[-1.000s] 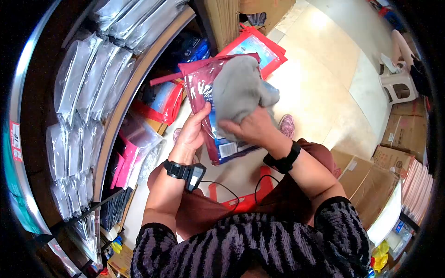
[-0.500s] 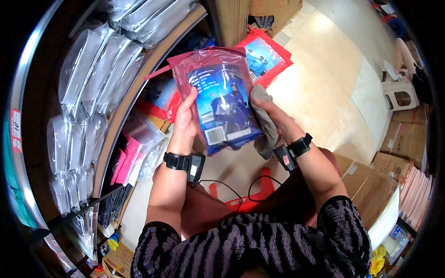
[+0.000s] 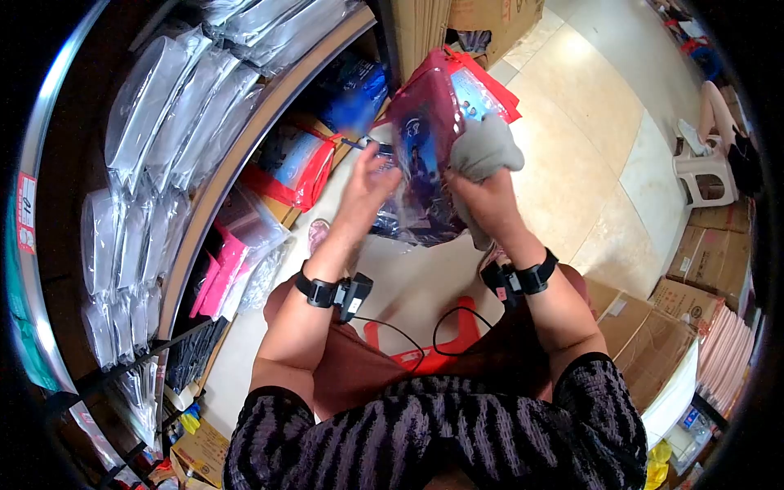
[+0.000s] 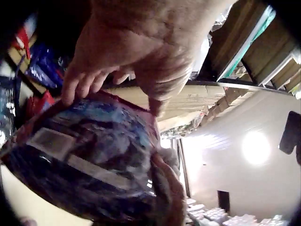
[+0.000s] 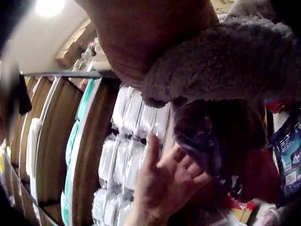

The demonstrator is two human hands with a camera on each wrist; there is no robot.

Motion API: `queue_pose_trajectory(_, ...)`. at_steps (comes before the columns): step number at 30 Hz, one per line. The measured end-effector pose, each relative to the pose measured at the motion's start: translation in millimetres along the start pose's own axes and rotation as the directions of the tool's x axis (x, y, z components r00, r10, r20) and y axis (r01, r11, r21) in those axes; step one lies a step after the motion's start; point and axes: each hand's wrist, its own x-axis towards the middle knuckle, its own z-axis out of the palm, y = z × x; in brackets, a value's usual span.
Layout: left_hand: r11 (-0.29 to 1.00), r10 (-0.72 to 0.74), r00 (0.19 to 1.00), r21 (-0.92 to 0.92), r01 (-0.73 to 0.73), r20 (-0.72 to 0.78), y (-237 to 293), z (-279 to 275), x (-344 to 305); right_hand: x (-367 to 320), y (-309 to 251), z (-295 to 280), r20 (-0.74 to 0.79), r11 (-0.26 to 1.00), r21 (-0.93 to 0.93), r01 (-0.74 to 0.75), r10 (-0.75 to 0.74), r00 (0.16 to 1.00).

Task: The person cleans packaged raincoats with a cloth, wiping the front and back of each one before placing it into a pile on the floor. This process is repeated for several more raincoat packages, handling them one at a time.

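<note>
A clear plastic bag with dark red edging (image 3: 425,122) stands tilted between the hands, a dark blue printed pack inside it. My right hand (image 3: 492,206) grips a grey fluffy cloth (image 3: 487,149) at the bag's right edge and holds that edge too. On the other side my left hand (image 3: 369,194) is blurred, its fingers spread beside the bag's left edge. The right wrist view shows the left palm (image 5: 164,186) turned toward the bag, fingers extended, and the cloth (image 5: 225,61) bunched below the right wrist.
Shelves of clear-wrapped white packs (image 3: 155,122) curve along the left. Red-edged packages (image 3: 294,167) and a blue one (image 3: 351,94) lie on the lower shelf. Cardboard boxes (image 3: 645,343) stand at right, near a white stool (image 3: 704,175). A red stool (image 3: 441,339) shows between the knees.
The cloth wiped over the bag's face, then moved to its right edge. The bag has turned edge-on and shifted right; the left hand has let go of its left edge.
</note>
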Motion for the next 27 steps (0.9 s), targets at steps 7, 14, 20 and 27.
queue_pose_trajectory(7,0.888,-0.081,0.986,-0.439,0.138,0.147,-1,15,-1,-20,30,42,0.291,0.596,-0.547,0.588,-0.523,0.801)
queue_pose_trajectory(14,0.741,-0.104,0.977,-0.640,0.202,0.188,8,-9,-1,-27,7,32,0.277,0.960,-0.099,0.263,-0.227,0.933)
queue_pose_trajectory(20,0.931,-0.176,0.973,-0.297,0.214,0.148,-30,7,-3,-18,-20,24,0.278,0.774,-0.373,0.511,-0.432,0.858)
queue_pose_trajectory(27,0.781,-0.092,0.961,-0.579,0.232,0.261,-14,16,-13,27,45,3,-0.077,0.970,-0.223,-0.093,0.078,0.994)
